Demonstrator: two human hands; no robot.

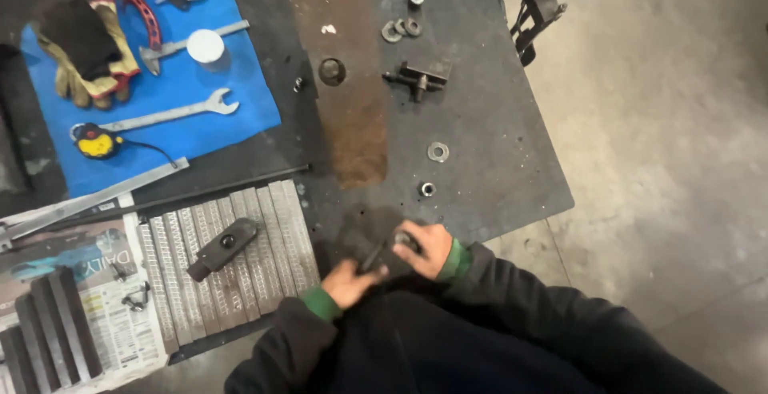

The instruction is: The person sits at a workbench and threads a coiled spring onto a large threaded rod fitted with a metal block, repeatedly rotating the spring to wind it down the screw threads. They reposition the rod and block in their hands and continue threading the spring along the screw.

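Note:
My left hand (346,280) grips a dark metal block (373,258) at the near edge of the steel workbench (480,122). At the block's far end, my right hand (430,248) pinches a small round nut or bolt head (402,240). Both hands are close together, in front of my dark jacket with green cuffs. What lies under the palms is hidden.
A nut (427,189) and a washer (438,152) lie just beyond my hands. A rusty flat bar (348,106) with a hole runs up the bench. Ribbed metal strips (240,258) carry a dark block (222,248) at left. A blue mat (160,98) holds a wrench (172,112), tape measure (96,141) and gloves (84,54).

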